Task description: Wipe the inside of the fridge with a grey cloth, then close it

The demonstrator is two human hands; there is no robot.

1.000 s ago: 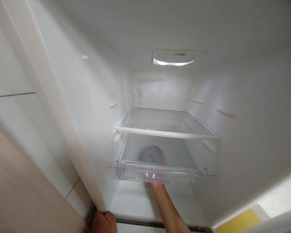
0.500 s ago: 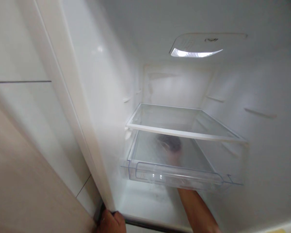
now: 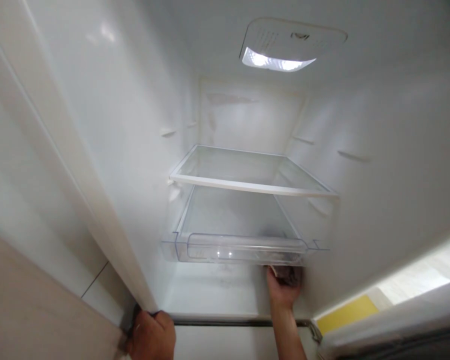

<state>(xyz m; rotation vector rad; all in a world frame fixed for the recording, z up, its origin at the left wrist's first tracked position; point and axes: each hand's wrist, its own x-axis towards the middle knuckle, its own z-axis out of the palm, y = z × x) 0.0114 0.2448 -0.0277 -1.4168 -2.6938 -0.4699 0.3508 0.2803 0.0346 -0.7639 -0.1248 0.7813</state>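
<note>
I look into a white fridge compartment. My left hand (image 3: 152, 332) grips the front edge of the left wall (image 3: 108, 235) near its bottom. My right hand (image 3: 281, 295) is closed on a dark grey cloth (image 3: 287, 274) and sits just under the right front corner of a clear plastic drawer (image 3: 240, 247). The cloth touches the compartment floor (image 3: 210, 290) close to the right wall. A glass shelf (image 3: 247, 186) with a white front rim lies above the drawer.
A lit lamp (image 3: 277, 60) shines from the ceiling of the compartment. Small shelf ribs (image 3: 354, 156) stick out from both side walls. A dark seal strip (image 3: 225, 321) runs along the lower front edge. A yellow patch (image 3: 345, 312) shows outside at bottom right.
My right hand has drawn back with the cloth from deep under the drawer to its right front corner. My left hand has kept its hold on the edge.
</note>
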